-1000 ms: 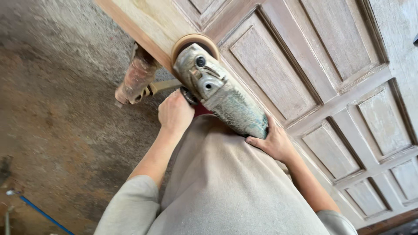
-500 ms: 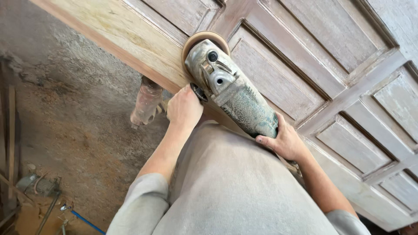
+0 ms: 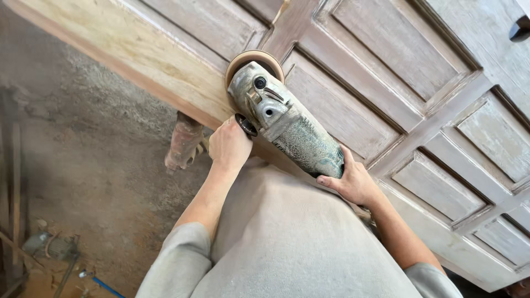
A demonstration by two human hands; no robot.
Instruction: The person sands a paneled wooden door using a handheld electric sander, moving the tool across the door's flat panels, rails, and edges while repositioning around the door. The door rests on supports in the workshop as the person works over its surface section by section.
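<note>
A dusty angle grinder with a round sanding disc rests on the near rail of a panelled wooden door lying flat. My left hand is closed around the grinder's black side handle at the door's edge. My right hand grips the rear of the grinder's body. The disc sits where the sanded pale rail meets a darker upright. My grey shirt fills the bottom of the view.
A rusty cylindrical support stands under the door's edge, left of my left hand. The dirt floor lies at the left, with scrap wood and a blue rod at the bottom left. A dark fitting shows at the top right.
The view has shifted, so the door and the grinder sit lower and further right in the frame. Both hands keep the same hold on the grinder.
</note>
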